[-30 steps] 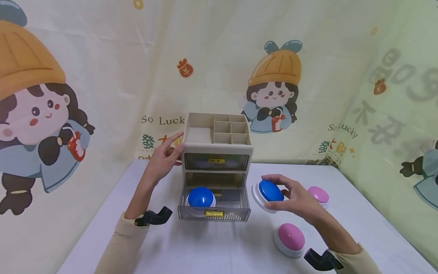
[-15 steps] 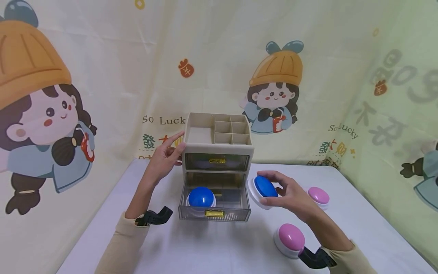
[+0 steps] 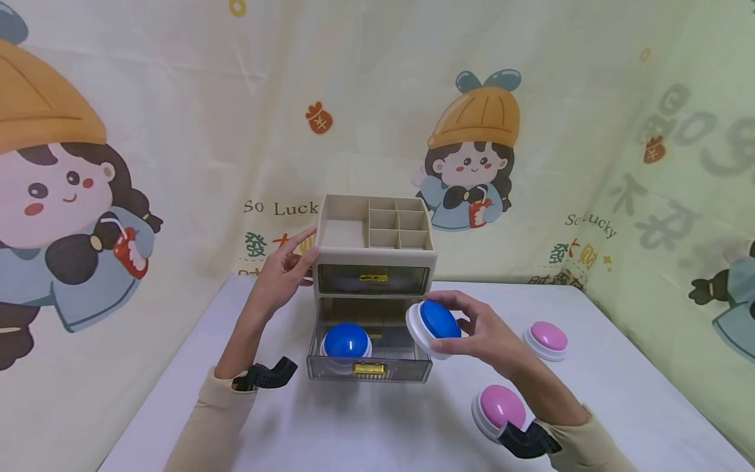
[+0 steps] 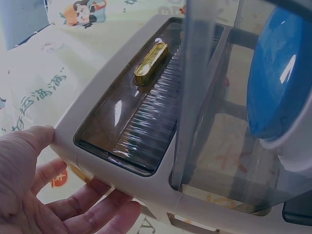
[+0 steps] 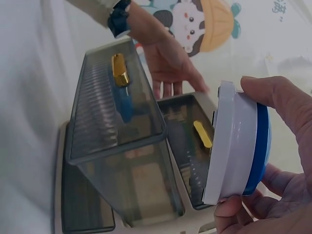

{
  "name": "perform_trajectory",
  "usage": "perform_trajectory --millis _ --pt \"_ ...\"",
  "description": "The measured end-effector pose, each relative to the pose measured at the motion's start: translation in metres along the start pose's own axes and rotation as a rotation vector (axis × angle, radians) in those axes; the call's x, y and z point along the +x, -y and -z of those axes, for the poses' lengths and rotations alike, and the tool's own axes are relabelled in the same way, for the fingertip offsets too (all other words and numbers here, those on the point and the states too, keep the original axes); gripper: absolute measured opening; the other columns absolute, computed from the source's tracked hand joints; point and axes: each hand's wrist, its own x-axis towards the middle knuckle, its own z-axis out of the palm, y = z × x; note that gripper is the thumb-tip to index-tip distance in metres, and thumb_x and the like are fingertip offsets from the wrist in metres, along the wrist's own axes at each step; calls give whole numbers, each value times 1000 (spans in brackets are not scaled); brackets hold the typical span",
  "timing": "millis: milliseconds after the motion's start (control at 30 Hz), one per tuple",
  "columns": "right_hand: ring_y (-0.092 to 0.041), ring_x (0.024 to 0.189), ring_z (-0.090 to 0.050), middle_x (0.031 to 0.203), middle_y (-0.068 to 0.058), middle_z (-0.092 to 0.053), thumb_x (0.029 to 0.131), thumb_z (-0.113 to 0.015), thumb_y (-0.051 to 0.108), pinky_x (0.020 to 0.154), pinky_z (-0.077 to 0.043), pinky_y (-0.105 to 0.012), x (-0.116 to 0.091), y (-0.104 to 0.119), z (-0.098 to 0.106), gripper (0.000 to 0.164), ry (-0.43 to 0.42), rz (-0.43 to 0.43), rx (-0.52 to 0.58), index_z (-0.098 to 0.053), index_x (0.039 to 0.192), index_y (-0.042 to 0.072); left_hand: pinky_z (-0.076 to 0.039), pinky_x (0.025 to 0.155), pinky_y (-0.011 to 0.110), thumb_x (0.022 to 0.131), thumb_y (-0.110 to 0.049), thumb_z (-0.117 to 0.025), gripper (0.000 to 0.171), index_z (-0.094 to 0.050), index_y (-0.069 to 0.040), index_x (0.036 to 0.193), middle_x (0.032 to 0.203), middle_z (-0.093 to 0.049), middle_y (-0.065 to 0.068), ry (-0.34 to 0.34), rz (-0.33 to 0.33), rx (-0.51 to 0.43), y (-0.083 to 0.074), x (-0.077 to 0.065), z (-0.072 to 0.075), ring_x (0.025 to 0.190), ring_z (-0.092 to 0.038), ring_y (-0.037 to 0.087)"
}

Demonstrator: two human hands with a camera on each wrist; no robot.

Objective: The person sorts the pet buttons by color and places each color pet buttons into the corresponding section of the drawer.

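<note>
Right hand [image 3: 489, 337] pinches a blue button [image 3: 442, 319], tilted by the open drawer [image 3: 407, 372] — probably light, stiff, slick; best gripped by its rim [image 3: 418, 329]; left hand [image 3: 280, 275], fingers apart, touches the cabinet [image 3: 389, 257].

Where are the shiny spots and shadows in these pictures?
Head view: a soft shadow on the table below the open drawer; left wrist view: white glints on the blue button in the drawer and on the closed drawer's front; right wrist view: a gleam on the open drawer's gold handle.
</note>
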Motion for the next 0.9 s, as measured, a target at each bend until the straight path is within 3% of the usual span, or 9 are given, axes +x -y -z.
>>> perform_trajectory --millis 267,500,700,900 --pt "-31 117 -50 135 3 -48 66 -86 38 85 -54 -41 5 8 -9 76 -43 1 -125 -49 132 33 -57 77 43 95 -45 -54 53 -40 -35 145 120 -62 16 -7 -9 3 28 11 0 95 -68 29" --pt "-28 111 -51 133 3 -48 64 -86 42 78 -56 -35 10 13 -17 77 -65 7 -193 -49 132 36 -55 80 49 98 -32 -53 53 -38 -21 147 121 -60 22 -1 4 4 6 3 -1 97 -66 35" --pt "-27 115 -50 133 3 -49 64 -86 41 81 -56 -37 16 15 -23 77 -61 22 -204 -50 132 34 -56 79 45 96 -43 -54 52 -39 -35 145 120 -62 17 -6 6 3 30 11 0 95 -68 30" --pt "-25 115 -49 133 5 -48 65 -86 42 81 -55 -36 22 17 -27 74 -41 30 -212 -51 130 37 -57 78 43 94 -47 -55 53 -40 -39 144 118 -63 15 -4 5 -8 34 13 1 93 -68 28"
